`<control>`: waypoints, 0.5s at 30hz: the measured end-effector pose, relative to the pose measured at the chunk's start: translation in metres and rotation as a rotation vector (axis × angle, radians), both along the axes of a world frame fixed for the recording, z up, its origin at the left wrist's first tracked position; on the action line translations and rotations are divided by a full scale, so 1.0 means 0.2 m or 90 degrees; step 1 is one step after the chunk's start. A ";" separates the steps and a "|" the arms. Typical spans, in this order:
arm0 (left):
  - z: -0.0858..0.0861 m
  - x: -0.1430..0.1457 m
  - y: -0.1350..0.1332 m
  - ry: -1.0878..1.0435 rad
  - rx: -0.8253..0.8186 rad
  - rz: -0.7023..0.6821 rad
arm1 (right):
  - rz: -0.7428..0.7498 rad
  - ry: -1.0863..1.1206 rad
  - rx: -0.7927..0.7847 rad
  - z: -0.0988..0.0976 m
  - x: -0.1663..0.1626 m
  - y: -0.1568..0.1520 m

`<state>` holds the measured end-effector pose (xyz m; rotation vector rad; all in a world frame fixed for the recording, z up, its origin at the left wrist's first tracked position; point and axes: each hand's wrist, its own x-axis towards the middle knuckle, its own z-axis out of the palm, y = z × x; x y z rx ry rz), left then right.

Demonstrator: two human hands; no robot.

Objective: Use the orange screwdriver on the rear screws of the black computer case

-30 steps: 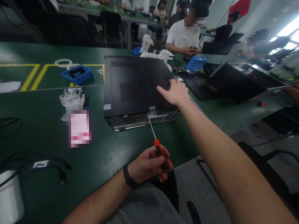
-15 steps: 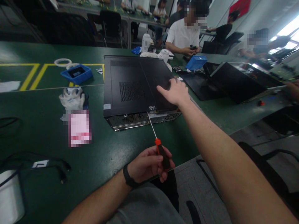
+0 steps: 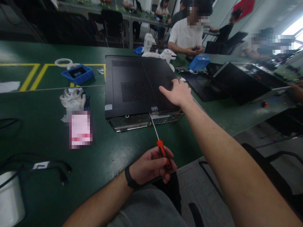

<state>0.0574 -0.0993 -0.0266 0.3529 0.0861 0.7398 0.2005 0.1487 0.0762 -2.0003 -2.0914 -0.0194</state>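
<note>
A black computer case lies on its side on the green table, its metal rear panel facing me. My left hand is closed around the red and black handle of a screwdriver. The screwdriver's thin shaft slants up and away, and its tip meets the upper edge of the rear panel; the exact spot and any screw there are too small to make out. My right hand rests on the right part of the case's top panel, fingers spread, holding nothing.
Left of the case lie work gloves, a blue bin and black cables. A white container stands at the lower left. To the right is an opened black case. A person in white sits across the table.
The screwdriver's handle has turned about its own axis in my left hand, showing more red now. My right hand and the case have stayed in place.
</note>
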 end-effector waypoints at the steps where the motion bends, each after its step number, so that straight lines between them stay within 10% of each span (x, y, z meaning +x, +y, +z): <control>1: 0.01 0.00 0.00 0.000 -0.003 -0.002 | 0.000 -0.002 0.001 0.00 0.00 0.00; 15: -0.02 0.01 0.00 -0.010 0.027 0.010 | 0.003 -0.006 -0.006 0.00 0.00 0.00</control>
